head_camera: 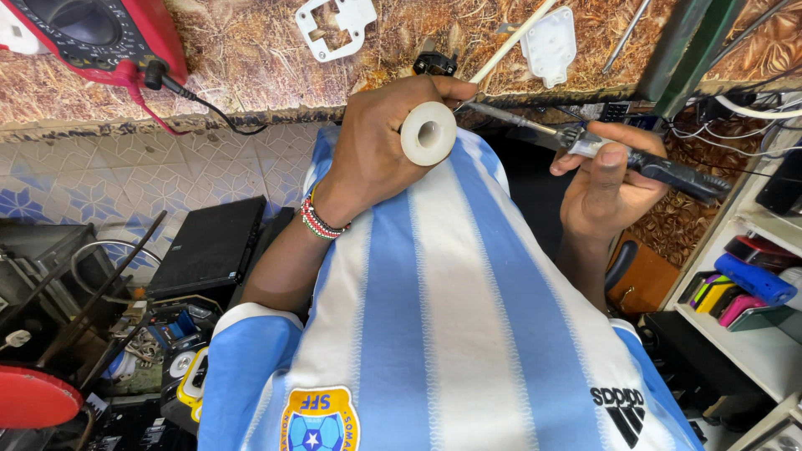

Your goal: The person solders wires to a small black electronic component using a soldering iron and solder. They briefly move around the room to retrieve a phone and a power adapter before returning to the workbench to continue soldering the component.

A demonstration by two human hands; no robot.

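Observation:
My left hand is closed around a white spool, its round end with a hollow core facing the camera. My right hand grips a soldering iron with a black handle; its metal tip points left toward the spool, close to my left thumb. A beaded bracelet circles my left wrist. Both hands hover over my blue and white striped shirt, just in front of the bench edge.
A red multimeter with a black lead lies on the patterned bench at the top left. White plastic parts rest on the bench. White shelves with coloured items stand at right. Clutter and a black box sit at left.

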